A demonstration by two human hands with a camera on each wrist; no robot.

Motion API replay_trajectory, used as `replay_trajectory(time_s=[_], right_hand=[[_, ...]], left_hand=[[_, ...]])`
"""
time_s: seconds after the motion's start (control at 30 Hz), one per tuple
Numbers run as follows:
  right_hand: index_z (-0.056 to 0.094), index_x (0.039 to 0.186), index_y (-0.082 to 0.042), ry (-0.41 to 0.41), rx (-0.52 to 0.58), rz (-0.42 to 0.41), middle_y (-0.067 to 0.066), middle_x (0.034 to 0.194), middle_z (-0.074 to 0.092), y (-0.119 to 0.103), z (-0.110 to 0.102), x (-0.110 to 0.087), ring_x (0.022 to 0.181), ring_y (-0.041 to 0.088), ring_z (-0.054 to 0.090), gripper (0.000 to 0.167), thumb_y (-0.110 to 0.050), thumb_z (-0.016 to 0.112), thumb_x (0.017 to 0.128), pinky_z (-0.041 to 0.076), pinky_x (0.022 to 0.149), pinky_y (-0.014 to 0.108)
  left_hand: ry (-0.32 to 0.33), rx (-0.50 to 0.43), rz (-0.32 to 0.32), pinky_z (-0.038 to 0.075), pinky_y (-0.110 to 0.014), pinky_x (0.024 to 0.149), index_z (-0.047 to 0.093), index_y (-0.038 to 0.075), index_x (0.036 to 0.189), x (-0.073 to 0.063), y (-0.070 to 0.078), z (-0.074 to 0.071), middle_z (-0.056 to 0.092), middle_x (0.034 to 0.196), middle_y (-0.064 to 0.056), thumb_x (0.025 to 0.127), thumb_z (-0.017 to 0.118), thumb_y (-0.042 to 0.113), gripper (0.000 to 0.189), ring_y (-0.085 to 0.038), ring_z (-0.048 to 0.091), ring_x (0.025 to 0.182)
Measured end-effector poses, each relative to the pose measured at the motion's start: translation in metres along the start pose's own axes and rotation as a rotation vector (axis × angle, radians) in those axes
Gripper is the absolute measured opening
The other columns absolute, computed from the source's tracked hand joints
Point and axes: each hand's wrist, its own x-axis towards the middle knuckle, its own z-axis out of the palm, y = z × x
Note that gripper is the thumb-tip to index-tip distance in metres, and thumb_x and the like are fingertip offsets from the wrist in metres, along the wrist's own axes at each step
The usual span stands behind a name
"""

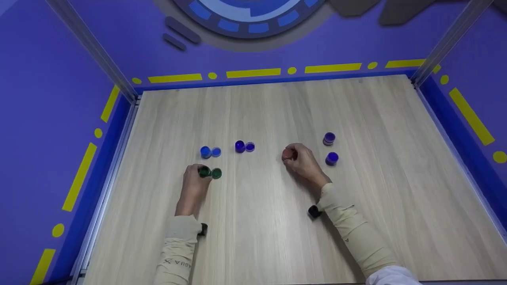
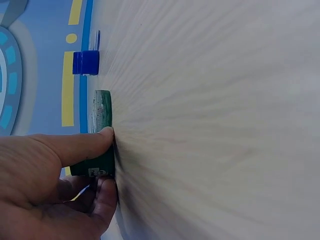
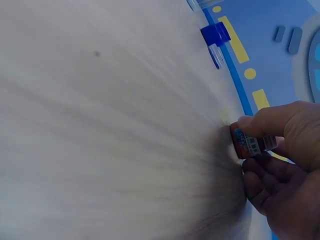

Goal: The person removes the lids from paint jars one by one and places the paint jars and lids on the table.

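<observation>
My left hand pinches an uncapped green paint jar between thumb and fingers, low against the tabletop. Its round green lid lies just to the right of the jar in the head view. Farther right, my right hand grips a small red-brown paint jar. A printed label and a clear lid show on that jar in the right wrist view; the lid appears to be on. Fingers partly cover both jars.
Beyond the left hand stand a blue jar and its lid. A dark blue jar with its lid is near the middle. Two purple jars stand right of the right hand. Walls surround the wooden table.
</observation>
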Motion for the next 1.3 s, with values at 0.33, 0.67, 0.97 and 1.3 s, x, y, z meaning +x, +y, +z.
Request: replay_trajectory(time_s=[0.33, 0.67, 0.97, 1.3], right_hand=[[0.063, 0.102, -0.003, -0.157, 0.002, -0.028, 0.003, 0.094, 0.059, -0.019, 0.006, -0.028, 0.089, 0.02, 0.056, 0.028, 0.008, 0.079, 0.081, 0.046, 0.078, 0.035], [0.067, 0.107, 0.001, -0.224, -0.02, -0.105, 0.008, 0.101, 0.062, -0.03, 0.016, -0.052, 0.092, 0.019, 0.057, 0.031, 0.003, 0.082, 0.08, 0.05, 0.082, 0.038], [0.068, 0.11, -0.001, -0.262, -0.024, -0.119, 0.008, 0.105, 0.065, -0.039, 0.02, -0.067, 0.096, 0.021, 0.061, 0.033, 0.002, 0.082, 0.079, 0.052, 0.086, 0.041], [0.068, 0.114, 0.002, -0.284, -0.046, -0.12, 0.011, 0.107, 0.066, -0.049, 0.024, -0.077, 0.098, 0.024, 0.062, 0.033, 0.001, 0.079, 0.083, 0.052, 0.089, 0.044]], left_hand=[[0.009, 0.005, 0.05, 0.043, -0.049, 0.1, 0.058, -0.013, 0.115, -0.003, 0.001, -0.002, 0.052, 0.118, -0.024, 0.088, 0.066, -0.009, 0.028, -0.034, 0.049, 0.11], [-0.016, 0.027, -0.018, 0.036, -0.053, 0.113, 0.028, -0.012, 0.153, -0.015, 0.005, -0.002, 0.039, 0.144, -0.031, 0.09, 0.069, -0.001, 0.077, -0.041, 0.036, 0.139], [0.178, 0.048, 0.077, 0.044, -0.052, 0.105, 0.037, -0.008, 0.149, -0.043, 0.026, 0.009, 0.042, 0.138, -0.028, 0.092, 0.076, 0.006, 0.07, -0.04, 0.043, 0.133], [-0.001, 0.028, 0.29, 0.051, -0.045, 0.09, 0.058, -0.004, 0.131, -0.071, 0.049, 0.042, 0.059, 0.122, -0.017, 0.09, 0.077, 0.001, 0.046, -0.029, 0.059, 0.108]])
